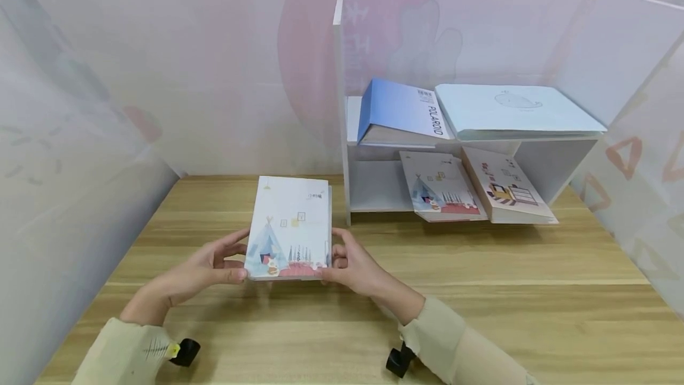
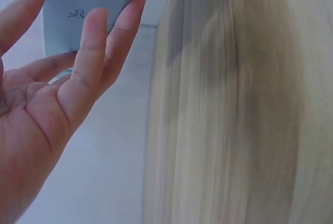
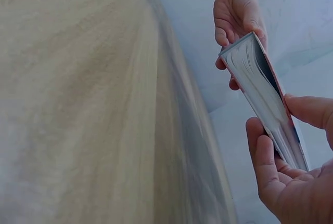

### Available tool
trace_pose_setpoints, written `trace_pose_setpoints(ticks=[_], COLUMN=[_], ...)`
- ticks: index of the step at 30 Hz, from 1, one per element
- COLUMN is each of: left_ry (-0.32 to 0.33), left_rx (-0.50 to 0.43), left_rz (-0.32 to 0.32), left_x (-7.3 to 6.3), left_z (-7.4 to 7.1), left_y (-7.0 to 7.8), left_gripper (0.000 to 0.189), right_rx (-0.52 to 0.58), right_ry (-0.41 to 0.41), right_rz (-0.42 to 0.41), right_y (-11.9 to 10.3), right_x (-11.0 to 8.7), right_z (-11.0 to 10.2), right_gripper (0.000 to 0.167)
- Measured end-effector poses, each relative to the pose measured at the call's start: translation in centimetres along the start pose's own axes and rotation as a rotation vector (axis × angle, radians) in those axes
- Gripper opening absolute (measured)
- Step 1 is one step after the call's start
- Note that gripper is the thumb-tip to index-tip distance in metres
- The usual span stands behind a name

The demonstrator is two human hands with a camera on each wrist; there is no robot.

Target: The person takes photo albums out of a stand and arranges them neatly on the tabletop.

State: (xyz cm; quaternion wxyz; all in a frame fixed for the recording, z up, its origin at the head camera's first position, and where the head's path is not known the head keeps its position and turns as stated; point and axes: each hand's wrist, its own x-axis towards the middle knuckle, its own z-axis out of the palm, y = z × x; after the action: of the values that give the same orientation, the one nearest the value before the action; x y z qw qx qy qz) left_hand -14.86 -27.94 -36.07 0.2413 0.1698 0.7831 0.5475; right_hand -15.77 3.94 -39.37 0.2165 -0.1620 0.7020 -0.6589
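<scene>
A white hardcover book with a blue tent drawn on its cover is held up over the table by both hands. My left hand grips its left side, with the thumb at the lower corner. In the left wrist view, fingers of that hand lie against the pale blue-grey spine. On the opposite side my right hand pinches the lower right corner, thumb on the cover. The right wrist view shows that hand with its fingers below the book and the page edges slightly fanned.
To the right stands a white two-level shelf. Its top level carries a blue POLAROID book and a pale whale-cover book. Below lie another tent-cover book and a thick white book. Everything is on a wooden table.
</scene>
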Motion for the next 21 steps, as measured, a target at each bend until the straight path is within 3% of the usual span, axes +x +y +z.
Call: trace_pose_setpoints(ticks=[11,21], left_ry=[0.051,0.128], left_rx=[-0.018,-0.003], left_rz=[0.029,0.005], left_x=[1.0,1.8], left_z=[-1.5,-2.8], left_y=[-0.7,-1.4], left_gripper=[0.083,0.078], right_rx=[0.055,0.083], right_ry=[0.004,0.058], right_rz=[-0.029,0.001], right_y=[-0.2,0.3], right_x=[1.9,4.7], right_z=[0.3,0.7], right_gripper=[0.082,0.084])
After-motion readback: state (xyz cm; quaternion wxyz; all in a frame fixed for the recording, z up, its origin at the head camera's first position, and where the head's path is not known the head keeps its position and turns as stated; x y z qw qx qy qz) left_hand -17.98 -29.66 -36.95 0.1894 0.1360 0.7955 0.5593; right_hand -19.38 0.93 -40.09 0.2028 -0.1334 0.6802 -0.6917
